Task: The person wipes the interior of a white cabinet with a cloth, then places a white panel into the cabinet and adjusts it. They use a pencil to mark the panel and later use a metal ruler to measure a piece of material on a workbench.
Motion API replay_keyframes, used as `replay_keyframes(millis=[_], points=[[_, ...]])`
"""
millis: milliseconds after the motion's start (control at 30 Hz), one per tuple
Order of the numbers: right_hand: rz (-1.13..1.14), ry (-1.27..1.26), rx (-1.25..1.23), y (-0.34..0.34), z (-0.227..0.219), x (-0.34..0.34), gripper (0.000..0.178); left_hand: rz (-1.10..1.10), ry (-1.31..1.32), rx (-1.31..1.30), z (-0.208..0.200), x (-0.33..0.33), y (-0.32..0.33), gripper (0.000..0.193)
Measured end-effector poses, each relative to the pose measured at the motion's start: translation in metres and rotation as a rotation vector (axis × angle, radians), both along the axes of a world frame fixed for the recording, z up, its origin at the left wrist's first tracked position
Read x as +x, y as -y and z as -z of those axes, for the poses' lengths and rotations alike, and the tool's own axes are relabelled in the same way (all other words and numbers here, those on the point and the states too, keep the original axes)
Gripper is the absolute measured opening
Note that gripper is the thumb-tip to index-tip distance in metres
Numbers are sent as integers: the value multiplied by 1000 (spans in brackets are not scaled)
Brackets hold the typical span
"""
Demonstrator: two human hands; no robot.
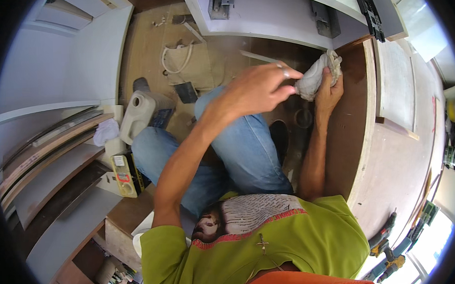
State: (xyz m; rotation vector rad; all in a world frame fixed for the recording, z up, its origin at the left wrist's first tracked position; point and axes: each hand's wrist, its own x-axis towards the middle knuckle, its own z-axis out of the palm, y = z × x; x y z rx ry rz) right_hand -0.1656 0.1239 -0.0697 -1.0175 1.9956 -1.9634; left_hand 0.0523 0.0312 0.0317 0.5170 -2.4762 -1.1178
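A crumpled white rag [312, 80] with a yellowish, dirty end is up in front of the brown wooden side panel, below the white cabinet. My right hand [331, 89] grips it from the right, thumb laid over the cloth. From the left comes my left hand [258, 87], a ring on one finger, its thumb and forefinger closing on the rag's near-left edge. Its other fingers are partly hidden behind the hand. Beneath my hands are my bent knees in blue jeans [240, 141].
Above stands a white cabinet carcass [273, 18] with black drawer runners [368, 11]. A beige jug [137, 113], a coiled white hose [176, 68] and a yellow tin [125, 174] are left of my legs. Stacked boards [50, 144] line the left; cordless drills [392, 261] lie lower right.
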Motion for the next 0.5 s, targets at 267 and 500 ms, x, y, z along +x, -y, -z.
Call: replay_keyframes(millis=[267,500], points=[[-73,160,240,-23,63,34,35,-835,-210,-17,20,104,88,44],[-149,291,89,-13,67,43,31,-951,-245,-340,5,47,108,57]])
